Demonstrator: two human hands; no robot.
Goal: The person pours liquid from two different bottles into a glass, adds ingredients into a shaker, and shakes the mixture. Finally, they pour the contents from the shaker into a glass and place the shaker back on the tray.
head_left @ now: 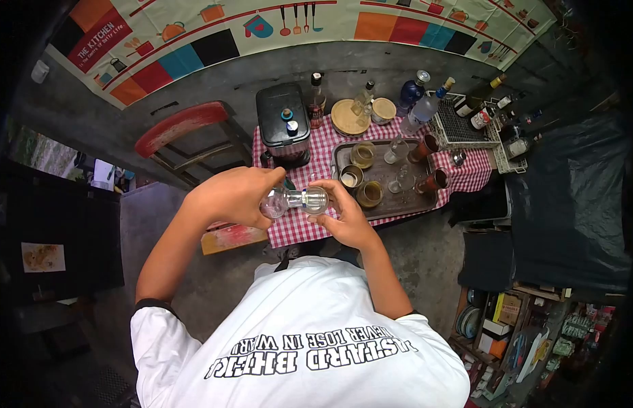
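One view only: head cam, worn on person's head, looking fwd and steeply down, so almost a top-down shot. Wide fisheye lens w/ dark rounded corners and bent edges. Nearest to lens is the white shirt [310,340], filling bottom centre. Both arms run up from there to frame centre, close to cam. The checked table [296,228] sits just above centre, farther off, its far edge toward top. The wall w/ kitchen banner [194,41] curves across top of frame, farthest away. Floor fills left and lower right. No 2nd view, so no shared area.
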